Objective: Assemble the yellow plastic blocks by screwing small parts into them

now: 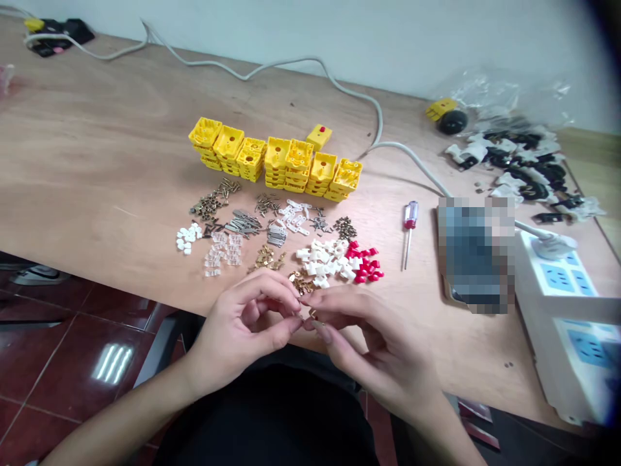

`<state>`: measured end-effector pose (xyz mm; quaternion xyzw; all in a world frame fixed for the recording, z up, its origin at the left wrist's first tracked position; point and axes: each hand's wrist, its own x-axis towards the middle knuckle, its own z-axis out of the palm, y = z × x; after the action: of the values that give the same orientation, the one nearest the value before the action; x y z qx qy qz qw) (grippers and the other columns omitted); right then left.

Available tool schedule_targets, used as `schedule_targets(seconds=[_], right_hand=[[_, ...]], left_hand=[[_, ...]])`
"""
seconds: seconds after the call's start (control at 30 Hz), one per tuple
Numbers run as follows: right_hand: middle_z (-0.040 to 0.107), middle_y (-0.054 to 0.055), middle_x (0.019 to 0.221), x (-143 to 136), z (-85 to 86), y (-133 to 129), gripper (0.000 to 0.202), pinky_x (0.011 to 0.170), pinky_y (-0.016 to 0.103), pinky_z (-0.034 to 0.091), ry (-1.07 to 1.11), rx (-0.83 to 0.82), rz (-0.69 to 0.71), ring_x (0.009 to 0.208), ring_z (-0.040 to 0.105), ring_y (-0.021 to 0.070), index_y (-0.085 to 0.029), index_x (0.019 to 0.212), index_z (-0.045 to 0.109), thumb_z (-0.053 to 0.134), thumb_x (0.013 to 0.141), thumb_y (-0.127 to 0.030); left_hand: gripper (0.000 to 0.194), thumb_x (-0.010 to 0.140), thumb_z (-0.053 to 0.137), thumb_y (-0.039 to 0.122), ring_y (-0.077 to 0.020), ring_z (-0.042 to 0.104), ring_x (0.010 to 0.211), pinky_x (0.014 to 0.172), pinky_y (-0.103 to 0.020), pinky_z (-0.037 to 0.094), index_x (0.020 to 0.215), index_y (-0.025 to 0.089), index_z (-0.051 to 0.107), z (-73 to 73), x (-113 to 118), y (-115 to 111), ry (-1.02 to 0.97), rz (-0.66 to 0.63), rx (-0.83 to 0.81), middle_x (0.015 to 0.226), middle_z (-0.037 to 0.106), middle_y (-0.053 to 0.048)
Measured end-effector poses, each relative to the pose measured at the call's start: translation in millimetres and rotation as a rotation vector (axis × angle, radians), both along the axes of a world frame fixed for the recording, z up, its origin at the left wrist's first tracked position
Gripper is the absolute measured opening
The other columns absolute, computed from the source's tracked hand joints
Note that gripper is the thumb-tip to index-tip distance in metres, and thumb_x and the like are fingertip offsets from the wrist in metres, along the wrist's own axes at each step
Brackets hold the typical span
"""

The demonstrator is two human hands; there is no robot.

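A tiny brass-coloured metal piece (314, 314) is held at the tip of the right grip (388, 333), just beside the left grip (247, 317), its outline partly covered and its exact tilt too small to be made out.

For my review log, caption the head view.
Left hand and right hand pinch tiny parts before yellow plastic stacks.

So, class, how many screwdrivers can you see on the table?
1: the screwdriver lies between the red pieces and the white power strip; others could be hidden.
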<state>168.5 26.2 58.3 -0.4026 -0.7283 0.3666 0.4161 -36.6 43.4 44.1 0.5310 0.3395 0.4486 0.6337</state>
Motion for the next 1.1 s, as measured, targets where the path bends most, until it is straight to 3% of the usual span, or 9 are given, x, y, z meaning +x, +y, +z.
schedule_targets(seconds=[0.1,0.27,0.4,0.5,0.67,0.83,1.0,1.1], right_hand=[[0.076,0.005,0.107,4.4,-6.1,-3.5,0.029,0.088,0.033,0.063,0.185,-0.056,-0.012,0.102,0.073,0.0189,-0.025,0.111,0.071,0.067,0.09,-0.006],[0.078,0.004,0.111,5.4,-14.9,-10.9,0.021,0.073,0.026,0.066,0.53,-0.161,-0.075,0.084,0.077,0.0137,-0.026,0.111,0.072,0.068,0.094,-0.013],[0.079,0.003,0.115,3.7,-16.4,-13.6,0.019,0.073,0.026,0.068,0.635,-0.222,-0.101,0.075,0.077,0.0118,-0.027,0.11,0.071,0.07,0.095,-0.015],[0.079,0.003,0.116,2.3,-16.2,-13.0,0.017,0.07,0.025,0.067,0.607,-0.228,-0.105,0.078,0.078,0.0129,-0.027,0.108,0.072,0.07,0.094,-0.015],[0.077,0.006,0.117,1.6,-17.1,-11.0,0.02,0.066,0.025,0.065,0.517,-0.159,-0.117,0.104,0.076,0.0199,-0.026,0.107,0.072,0.068,0.094,-0.012],[0.075,0.002,0.099,11.5,-14.6,-9.7,0.035,0.082,0.026,0.065,0.252,0.045,-0.124,0.093,0.073,0.0144,-0.022,0.11,0.072,0.067,0.086,0.003],[0.078,0.004,0.106,26.3,-7.5,-9.1,0.043,0.086,0.022,0.063,-0.026,0.215,-0.069,0.095,0.075,0.0126,-0.02,0.115,0.072,0.064,0.084,0.01],[0.078,0.005,0.107,29.1,-7.5,-10.2,0.039,0.087,0.023,0.064,-0.032,0.215,-0.07,0.098,0.076,0.0138,-0.019,0.112,0.071,0.065,0.084,0.008]], left_hand=[[0.012,0.088,0.076,0.012,-0.0142,0.066,0.091,0.075,-0.02,0.058,0.094,0.021,0.071,-1.3,9.9,-5.6,-0.001,0.008,0.017,0.104,0.063,-0.005],[0.015,0.088,0.075,0.007,-0.015,0.067,0.098,0.08,-0.019,0.058,0.094,0.021,0.07,-1.8,21.0,-6.1,0.02,0.057,0.125,0.105,0.065,-0.005],[0.02,0.086,0.076,0.004,-0.0154,0.069,0.097,0.08,-0.022,0.06,0.095,0.02,0.069,-5.6,27.2,-5.3,-0.08,0.096,0.182,0.105,0.067,-0.004],[0.021,0.085,0.076,0.002,-0.0168,0.07,0.098,0.079,-0.023,0.061,0.095,0.02,0.069,-8.9,28.4,-6.8,-0.116,0.068,0.183,0.107,0.068,-0.005],[0.023,0.085,0.075,0.001,-0.0146,0.069,0.101,0.083,-0.019,0.059,0.097,0.019,0.07,-9.7,26.6,-7.3,-0.141,0.041,0.141,0.109,0.068,-0.004],[0.022,0.086,0.074,0.0,-0.0076,0.066,0.085,0.079,-0.015,0.056,0.098,0.019,0.068,-9.7,24.9,-6.4,-0.137,0.021,0.136,0.108,0.068,-0.003],[0.019,0.087,0.075,0.004,-0.0059,0.064,0.077,0.074,-0.015,0.054,0.096,0.019,0.068,-7.8,25.3,-7.1,-0.078,0.027,0.114,0.107,0.068,-0.002],[0.019,0.087,0.076,0.005,-0.0072,0.064,0.08,0.075,-0.016,0.054,0.096,0.019,0.068,-6.8,25.7,-6.5,-0.052,0.032,0.112,0.107,0.068,-0.002]])
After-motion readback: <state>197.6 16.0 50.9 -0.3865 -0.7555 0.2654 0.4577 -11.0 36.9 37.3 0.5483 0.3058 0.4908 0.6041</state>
